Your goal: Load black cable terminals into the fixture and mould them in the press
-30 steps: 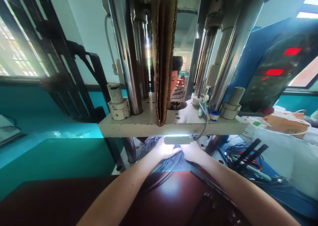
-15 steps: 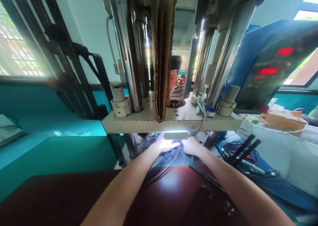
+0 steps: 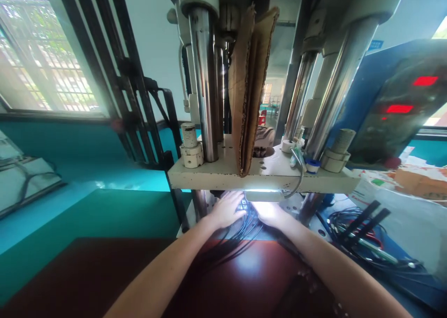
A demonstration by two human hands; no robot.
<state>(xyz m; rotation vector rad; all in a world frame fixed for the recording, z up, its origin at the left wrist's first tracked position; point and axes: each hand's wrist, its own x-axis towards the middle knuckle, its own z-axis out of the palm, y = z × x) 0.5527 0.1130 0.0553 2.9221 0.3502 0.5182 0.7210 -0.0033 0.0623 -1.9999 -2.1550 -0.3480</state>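
Both of my hands reach under the press's pale metal plate, into bright light from a small lamp. My left hand is open, its fingers stretched forward and its thumb apart, beside a metal fixture where black cables gather. To the right of the cables is my right hand; glare and the lamp hide its fingers, so I cannot tell what it holds. The cables run from between my hands toward me, over the edge of a dark red tabletop.
Folded cardboard stands upright on the plate between steel columns. Coiled cables and tools lie at the right, below a control box with red displays. A black frame rises at the left.
My view has shifted, so the press appears farther right. My left hand's thumb has drawn back from across the cables, and its fingers are now spread. The right hand stays under the lamp.
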